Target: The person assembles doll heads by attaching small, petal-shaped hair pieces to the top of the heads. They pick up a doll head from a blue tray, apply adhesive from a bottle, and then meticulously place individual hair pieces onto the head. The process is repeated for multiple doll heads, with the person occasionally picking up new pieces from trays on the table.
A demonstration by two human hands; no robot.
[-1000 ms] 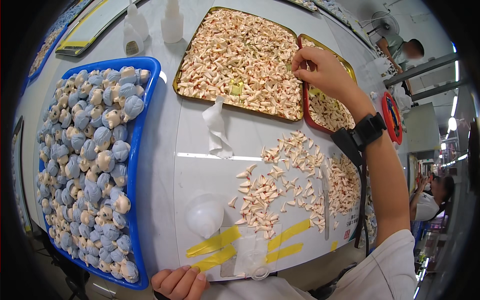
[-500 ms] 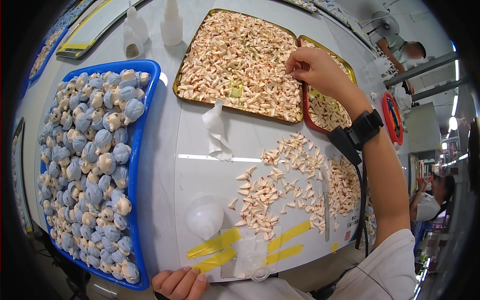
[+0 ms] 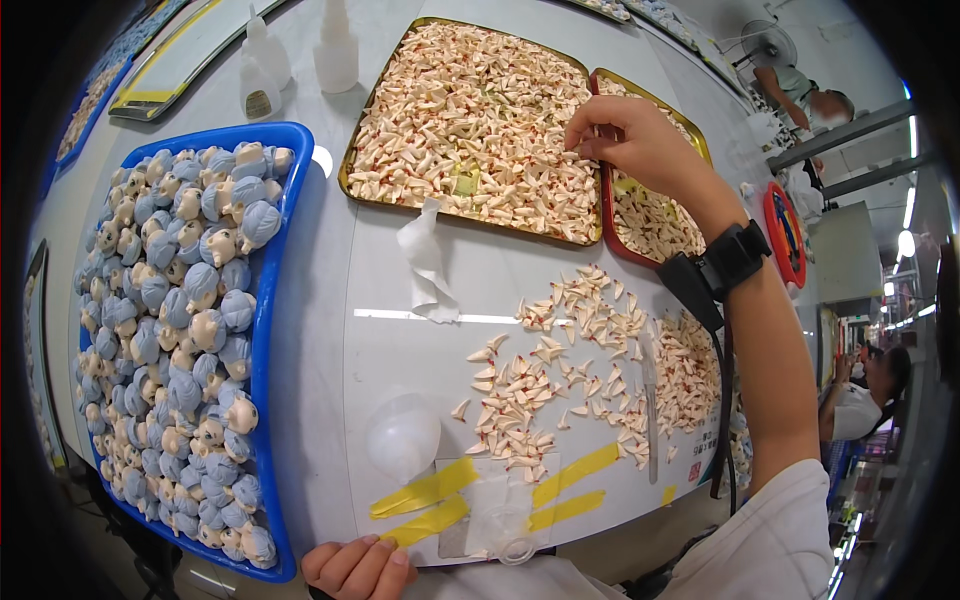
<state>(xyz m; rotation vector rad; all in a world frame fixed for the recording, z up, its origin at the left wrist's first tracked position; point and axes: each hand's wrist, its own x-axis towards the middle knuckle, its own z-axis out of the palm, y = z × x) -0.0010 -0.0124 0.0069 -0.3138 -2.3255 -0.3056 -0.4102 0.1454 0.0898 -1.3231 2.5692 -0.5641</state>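
Note:
My right hand (image 3: 635, 145) is above the right edge of a gold-rimmed tray (image 3: 500, 228). Thumb and forefinger come together in a pinch, and whatever may be between them is too small to make out. Heaped in this tray are small cream, pointed pieces (image 3: 470, 110) with red tips. A red-sided tray (image 3: 625, 250) with more of them stands against it, partly under my hand and wrist. My left hand (image 3: 358, 568) rests at the table's near edge, fingers curled together and their inner side hidden. Yellow tape strips (image 3: 425, 488) hold down a clear sheet beside it.
A blue basket (image 3: 275, 340) of small doll heads with blue hair fills the left. Loose pointed pieces (image 3: 515, 400), a metal tool (image 3: 652, 410), a translucent squeeze bulb (image 3: 402, 438) and crumpled tissue (image 3: 428, 265) lie midtable. White bottles (image 3: 336, 55) stand behind. A co-worker (image 3: 868, 395) sits right.
The table and its things have shifted very slightly leftward in view. Both hands keep nearly the same place and pose.

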